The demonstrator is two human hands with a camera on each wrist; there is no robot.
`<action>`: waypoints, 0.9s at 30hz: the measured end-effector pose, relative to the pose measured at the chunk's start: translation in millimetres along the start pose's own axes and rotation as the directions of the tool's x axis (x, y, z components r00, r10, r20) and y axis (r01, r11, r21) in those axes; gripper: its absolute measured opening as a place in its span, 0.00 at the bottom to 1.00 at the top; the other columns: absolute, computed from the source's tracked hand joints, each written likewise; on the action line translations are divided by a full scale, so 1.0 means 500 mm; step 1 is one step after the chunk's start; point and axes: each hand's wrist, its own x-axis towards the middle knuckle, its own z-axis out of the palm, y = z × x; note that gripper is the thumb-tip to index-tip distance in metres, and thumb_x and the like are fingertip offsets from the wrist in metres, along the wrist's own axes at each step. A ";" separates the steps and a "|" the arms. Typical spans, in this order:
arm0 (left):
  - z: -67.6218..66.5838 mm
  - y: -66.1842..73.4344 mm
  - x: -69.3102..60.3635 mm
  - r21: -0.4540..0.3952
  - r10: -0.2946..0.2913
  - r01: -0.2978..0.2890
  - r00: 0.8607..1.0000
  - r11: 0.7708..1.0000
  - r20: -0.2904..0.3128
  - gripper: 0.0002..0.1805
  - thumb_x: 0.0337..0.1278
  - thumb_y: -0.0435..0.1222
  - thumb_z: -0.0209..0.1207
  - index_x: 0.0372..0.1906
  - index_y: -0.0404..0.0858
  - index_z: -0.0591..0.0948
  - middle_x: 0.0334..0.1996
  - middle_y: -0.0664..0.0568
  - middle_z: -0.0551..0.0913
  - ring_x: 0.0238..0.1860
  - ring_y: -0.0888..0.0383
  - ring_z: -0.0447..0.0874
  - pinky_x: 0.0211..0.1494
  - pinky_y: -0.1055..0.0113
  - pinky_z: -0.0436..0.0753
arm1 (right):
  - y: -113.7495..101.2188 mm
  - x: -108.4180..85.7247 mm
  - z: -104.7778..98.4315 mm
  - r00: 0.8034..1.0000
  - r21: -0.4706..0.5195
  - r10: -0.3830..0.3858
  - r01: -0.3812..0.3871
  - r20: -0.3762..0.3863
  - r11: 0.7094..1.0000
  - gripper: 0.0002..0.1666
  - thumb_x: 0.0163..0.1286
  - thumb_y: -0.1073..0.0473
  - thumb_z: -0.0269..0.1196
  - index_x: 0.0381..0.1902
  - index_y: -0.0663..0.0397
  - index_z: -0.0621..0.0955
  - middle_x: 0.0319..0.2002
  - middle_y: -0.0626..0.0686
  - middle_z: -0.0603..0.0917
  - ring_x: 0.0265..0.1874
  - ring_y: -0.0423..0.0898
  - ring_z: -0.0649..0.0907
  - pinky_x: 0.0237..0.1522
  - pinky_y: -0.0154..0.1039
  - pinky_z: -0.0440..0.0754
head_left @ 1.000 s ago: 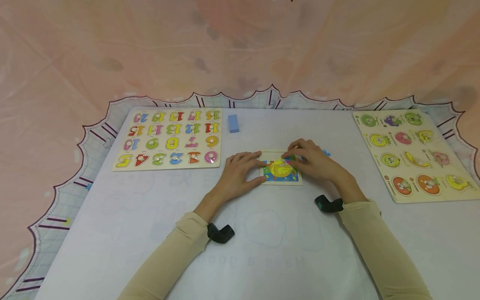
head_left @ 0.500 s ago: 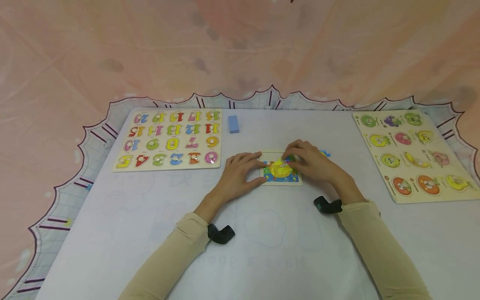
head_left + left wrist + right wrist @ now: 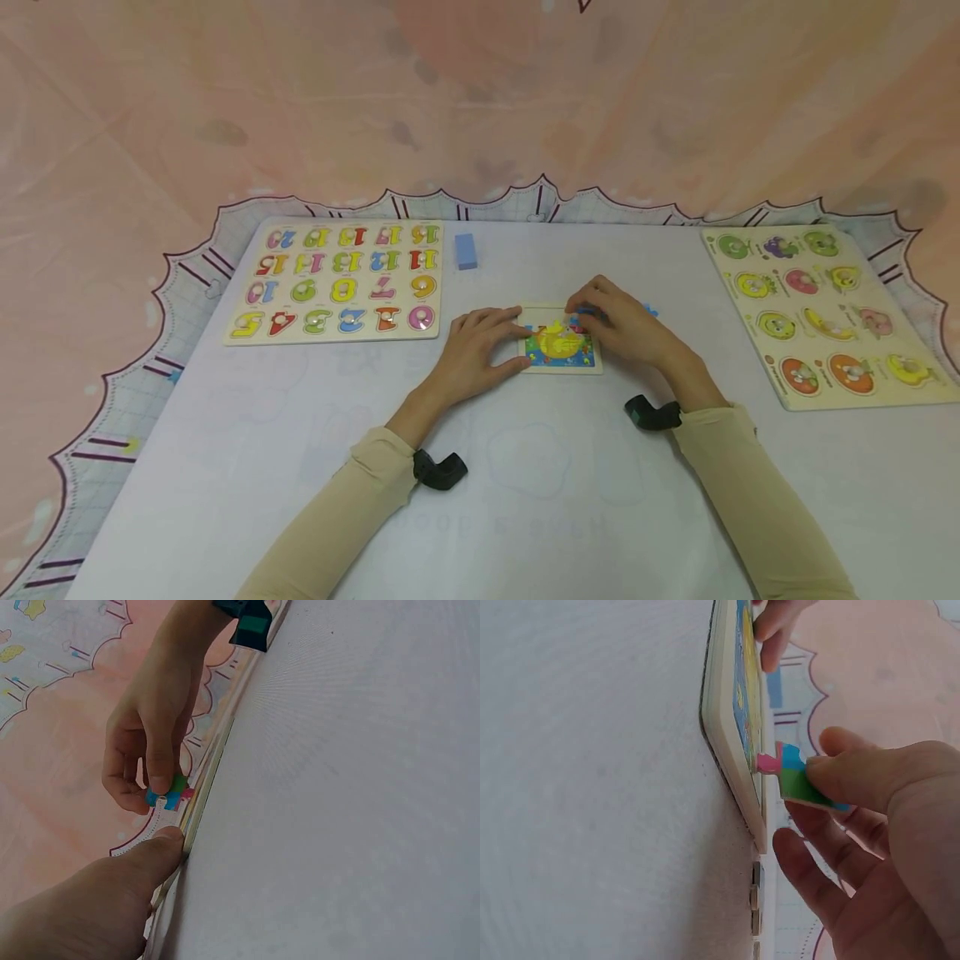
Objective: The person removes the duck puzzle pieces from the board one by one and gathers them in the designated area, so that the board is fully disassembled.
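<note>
A small wooden jigsaw puzzle (image 3: 558, 346) with a yellow duck picture lies in its pale frame at the table's middle. My left hand (image 3: 480, 354) rests at its left side, fingers extended and thumb (image 3: 165, 838) touching the frame's edge. Over the top right corner, my right hand (image 3: 618, 325) pinches a jigsaw piece between thumb and fingers. In the right wrist view this jigsaw piece (image 3: 799, 780) is blue, green and pink, tilted and raised above the board's surface. Its pink tab looks close to the board; whether they touch, I cannot tell.
Left of the puzzle lies a number board (image 3: 337, 283). A fruit board (image 3: 828, 317) lies at the right. A blue block (image 3: 466, 251) stands near the far edge. Behind my right hand, a blue piece (image 3: 651, 310) peeks out on the white table (image 3: 480, 533).
My right hand has moved slightly and the piece in its fingers has turned, with blue now showing where green showed before. My left hand stays on the frame. The head view shifts a little.
</note>
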 end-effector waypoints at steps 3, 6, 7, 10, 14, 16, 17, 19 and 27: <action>-0.001 0.000 0.000 0.001 0.000 0.000 1.000 1.000 -0.001 0.22 0.55 0.51 0.61 0.55 0.52 0.79 0.67 0.55 0.69 0.66 0.53 0.63 0.66 0.48 0.58 | 0.001 0.000 0.000 1.000 0.020 -0.015 0.016 -0.008 1.000 0.14 0.69 0.66 0.56 0.52 0.52 0.74 0.48 0.54 0.75 0.48 0.50 0.76 0.56 0.50 0.75; 0.000 0.000 0.000 0.002 -0.008 0.008 1.000 1.000 0.003 0.22 0.55 0.52 0.61 0.55 0.53 0.79 0.68 0.56 0.68 0.67 0.54 0.62 0.66 0.49 0.58 | -0.001 -0.002 -0.001 1.000 0.044 -0.017 0.017 -0.011 0.999 0.16 0.69 0.66 0.56 0.53 0.53 0.73 0.49 0.53 0.76 0.46 0.48 0.75 0.54 0.48 0.76; 0.000 0.000 0.000 0.002 -0.010 0.010 1.000 1.000 0.005 0.22 0.55 0.52 0.61 0.55 0.53 0.79 0.68 0.56 0.68 0.67 0.54 0.62 0.66 0.49 0.57 | -0.002 -0.003 -0.002 1.000 0.050 -0.015 0.016 -0.013 0.999 0.16 0.69 0.66 0.56 0.53 0.53 0.73 0.49 0.53 0.77 0.45 0.48 0.75 0.53 0.47 0.76; 0.001 -0.001 0.000 0.000 -0.016 0.016 1.000 1.000 0.008 0.22 0.55 0.52 0.61 0.55 0.53 0.79 0.68 0.56 0.68 0.67 0.54 0.62 0.66 0.49 0.57 | -0.004 -0.005 -0.007 1.000 0.066 -0.007 0.008 -0.020 0.998 0.16 0.68 0.65 0.57 0.53 0.54 0.73 0.50 0.54 0.78 0.46 0.48 0.76 0.53 0.48 0.76; 0.001 -0.002 0.001 -0.001 -0.016 0.016 1.000 1.000 0.008 0.22 0.55 0.52 0.61 0.55 0.53 0.79 0.68 0.57 0.68 0.67 0.54 0.62 0.66 0.49 0.57 | -0.002 -0.008 -0.015 0.998 0.090 0.045 -0.041 -0.032 0.995 0.17 0.67 0.65 0.58 0.54 0.53 0.73 0.51 0.53 0.79 0.46 0.48 0.77 0.53 0.48 0.77; 0.001 -0.002 0.001 -0.001 -0.015 0.015 1.000 1.000 0.006 0.22 0.55 0.52 0.61 0.55 0.53 0.79 0.68 0.56 0.68 0.67 0.54 0.62 0.66 0.49 0.57 | 0.000 -0.010 -0.019 0.996 0.106 0.076 -0.071 -0.036 0.992 0.17 0.67 0.64 0.59 0.54 0.53 0.74 0.51 0.52 0.79 0.46 0.48 0.77 0.52 0.47 0.77; 0.001 -0.002 0.001 0.000 -0.014 0.014 1.000 1.000 0.006 0.22 0.55 0.52 0.61 0.55 0.53 0.79 0.68 0.56 0.68 0.67 0.54 0.62 0.66 0.49 0.57 | 0.002 -0.010 -0.022 0.995 0.112 0.091 -0.087 -0.038 0.990 0.17 0.66 0.64 0.59 0.53 0.52 0.74 0.51 0.52 0.79 0.46 0.48 0.77 0.52 0.47 0.77; 0.001 -0.001 0.001 -0.002 -0.013 0.013 1.000 1.000 0.004 0.22 0.55 0.52 0.62 0.55 0.53 0.79 0.68 0.56 0.69 0.67 0.54 0.62 0.66 0.49 0.57 | 0.006 -0.013 -0.027 0.993 0.121 0.108 -0.103 -0.040 0.987 0.17 0.66 0.64 0.59 0.53 0.53 0.75 0.50 0.51 0.80 0.45 0.48 0.77 0.51 0.46 0.77; 0.000 0.001 0.000 -0.003 -0.011 0.011 1.000 1.000 -0.001 0.21 0.55 0.51 0.62 0.55 0.53 0.79 0.67 0.55 0.69 0.67 0.54 0.63 0.66 0.48 0.57 | 0.035 -0.022 -0.044 0.986 0.099 0.164 -0.161 -0.026 0.982 0.12 0.67 0.62 0.59 0.48 0.50 0.77 0.45 0.50 0.80 0.40 0.48 0.78 0.46 0.44 0.76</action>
